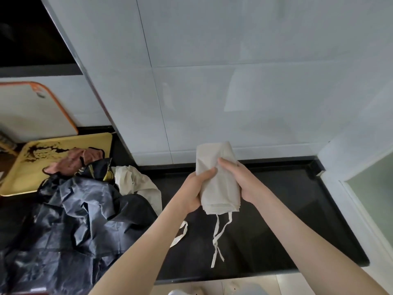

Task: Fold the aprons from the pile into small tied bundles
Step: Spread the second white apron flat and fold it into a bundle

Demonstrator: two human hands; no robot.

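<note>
Over counter point(287, 209) | left hand point(192, 186), right hand point(241, 179) grip apron point(221, 188) | fingers hidden

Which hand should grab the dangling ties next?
Probably right. The ties hang below the bundle, nearer the right hand; the left hand wraps the bundle lower down and can steady it.

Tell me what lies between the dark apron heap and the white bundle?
In the head view, a crumpled white apron lies on the black counter, then the left hand gripping the white bundle.
</note>
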